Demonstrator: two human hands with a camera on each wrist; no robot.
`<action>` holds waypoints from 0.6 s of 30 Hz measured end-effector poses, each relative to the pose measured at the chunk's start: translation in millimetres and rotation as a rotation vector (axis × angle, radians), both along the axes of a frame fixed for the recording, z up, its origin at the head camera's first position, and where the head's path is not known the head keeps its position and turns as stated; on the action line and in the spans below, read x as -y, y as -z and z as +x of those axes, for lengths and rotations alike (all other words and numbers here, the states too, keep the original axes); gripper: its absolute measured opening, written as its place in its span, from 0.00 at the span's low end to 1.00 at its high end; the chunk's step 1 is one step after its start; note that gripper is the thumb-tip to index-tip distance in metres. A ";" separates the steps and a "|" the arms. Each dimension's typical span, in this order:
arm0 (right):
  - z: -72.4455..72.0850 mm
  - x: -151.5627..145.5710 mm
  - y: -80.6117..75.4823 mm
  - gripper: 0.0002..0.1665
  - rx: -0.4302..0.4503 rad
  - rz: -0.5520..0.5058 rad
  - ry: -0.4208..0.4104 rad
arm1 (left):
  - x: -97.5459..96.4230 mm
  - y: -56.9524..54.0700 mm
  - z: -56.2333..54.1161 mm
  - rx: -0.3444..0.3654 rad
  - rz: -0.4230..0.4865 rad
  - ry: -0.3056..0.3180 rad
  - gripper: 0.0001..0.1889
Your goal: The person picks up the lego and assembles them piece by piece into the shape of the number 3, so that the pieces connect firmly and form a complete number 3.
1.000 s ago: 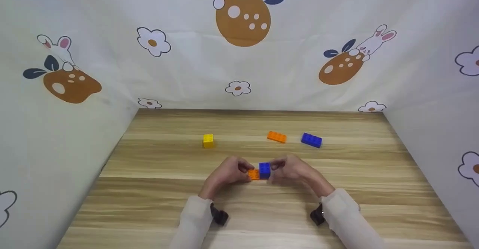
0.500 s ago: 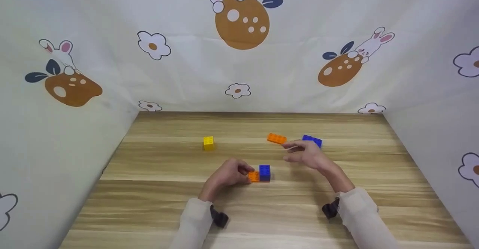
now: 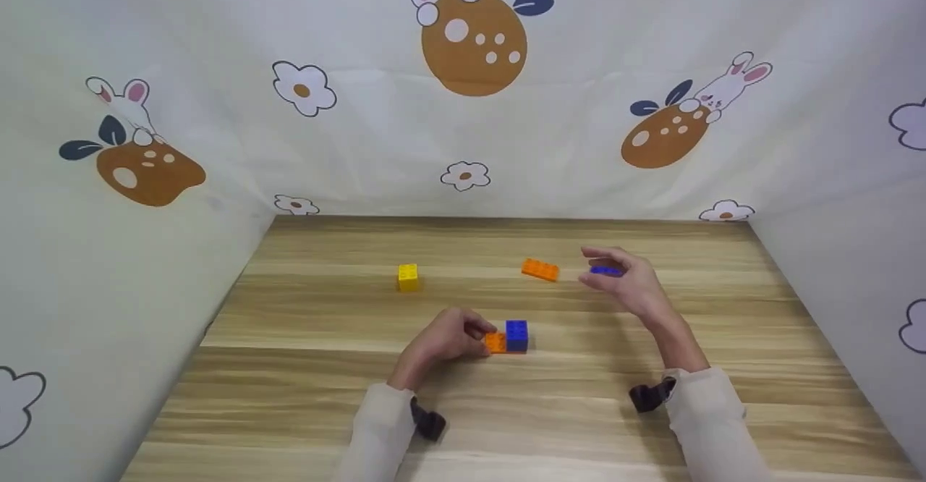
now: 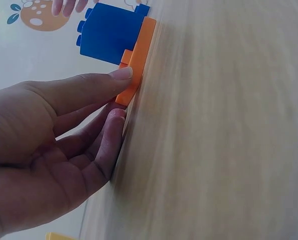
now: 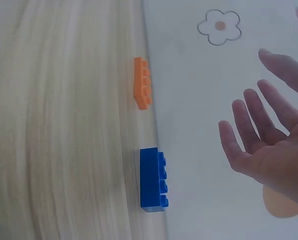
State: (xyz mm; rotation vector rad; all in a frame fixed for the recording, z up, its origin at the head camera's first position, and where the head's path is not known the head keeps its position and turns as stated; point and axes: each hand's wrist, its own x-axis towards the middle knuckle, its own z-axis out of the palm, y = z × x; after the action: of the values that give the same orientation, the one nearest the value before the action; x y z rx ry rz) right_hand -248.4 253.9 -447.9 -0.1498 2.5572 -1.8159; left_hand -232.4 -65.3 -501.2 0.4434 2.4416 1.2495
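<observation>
My left hand [image 3: 450,335] pinches the left end of a thin orange toy building brick [image 3: 495,341] on the table, thumb on the near side. On that piece's right end stands a taller blue block [image 3: 516,335], studs up. Away to the right, my right hand [image 3: 631,284] is over a long blue brick [image 3: 605,271] and partly covers it in the head view. Its fingers are spread and slightly bent, with nothing between them. In the right wrist view, the long blue brick [image 5: 151,180] rests on the table apart from the hand.
A second thin orange brick [image 3: 540,270] lies left of the long blue one. Farther left stands a small yellow block [image 3: 409,277]. The wooden table [image 3: 325,381] is bordered at the back and sides by a pale printed curtain [image 3: 376,127].
My right hand has left the blue block on the orange piece and moved right and farther back, to the long blue brick. The left hand has kept its pinch in the same place.
</observation>
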 end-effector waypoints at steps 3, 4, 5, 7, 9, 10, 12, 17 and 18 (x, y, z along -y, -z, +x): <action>-3.9 -3.6 1.2 0.33 -0.004 0.033 0.027 | -0.3 -0.4 0.2 0.010 -0.006 -0.010 0.15; -4.9 -5.3 2.2 0.33 -0.004 0.047 0.033 | -0.6 -0.6 0.4 0.016 -0.008 -0.013 0.15; -5.9 -7.0 3.0 0.33 -0.002 0.064 0.041 | -0.8 -0.9 0.4 0.021 -0.010 -0.014 0.15; -8.1 -10.4 4.5 0.33 -0.007 0.088 0.056 | -0.8 -1.3 0.3 0.027 -0.012 -0.015 0.15; -10.9 -14.8 6.9 0.32 -0.019 0.090 0.077 | -0.6 -1.6 0.3 0.035 -0.012 -0.017 0.15; -12.3 -17.3 8.2 0.32 -0.026 0.088 0.088 | -0.5 -1.7 0.2 0.038 -0.010 -0.015 0.15; -15.1 -22.3 11.2 0.31 -0.038 0.085 0.113 | 0.1 -1.8 0.1 0.043 -0.010 -0.016 0.15; -21.0 -36.5 20.0 0.35 -0.021 0.092 0.163 | 1.2 -2.0 0.6 0.058 -0.010 -0.020 0.15; -21.7 -39.5 21.8 0.36 -0.012 0.091 0.170 | 1.2 -1.9 0.5 0.059 -0.009 -0.020 0.15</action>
State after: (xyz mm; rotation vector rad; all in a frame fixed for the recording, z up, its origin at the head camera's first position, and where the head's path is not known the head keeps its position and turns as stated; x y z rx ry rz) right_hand -270.0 293.3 -469.7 0.0593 2.7319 -1.7481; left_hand -231.9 -66.5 -499.3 0.3747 2.4071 1.2418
